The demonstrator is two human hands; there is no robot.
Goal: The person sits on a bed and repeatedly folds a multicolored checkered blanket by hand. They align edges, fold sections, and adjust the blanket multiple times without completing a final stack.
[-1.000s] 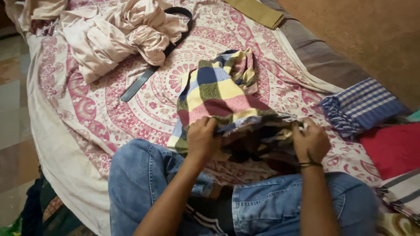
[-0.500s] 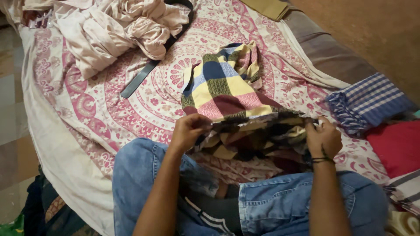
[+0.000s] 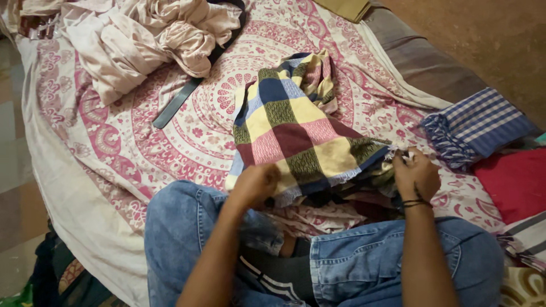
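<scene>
My jeans-clad knees (image 3: 187, 227) fill the bottom of the frame. My left hand (image 3: 256, 185) and right hand (image 3: 415, 173) each pinch a near corner of the checked cloth (image 3: 296, 133), spread mid-frame on the bed's pink patterned sheet (image 3: 114, 142). At right lies a folded blue checked towel (image 3: 478, 128); upper left, crumpled beige clothes (image 3: 142, 34) over a dark belt (image 3: 179, 102).

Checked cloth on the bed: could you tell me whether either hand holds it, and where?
Both do: left hand and right hand grip the checked cloth at its near edge.

Both bare forearms reach up from the lower frame; the left hand (image 3: 256, 185) and the right hand (image 3: 415, 175) are each curled in a closed grip, well apart.
</scene>
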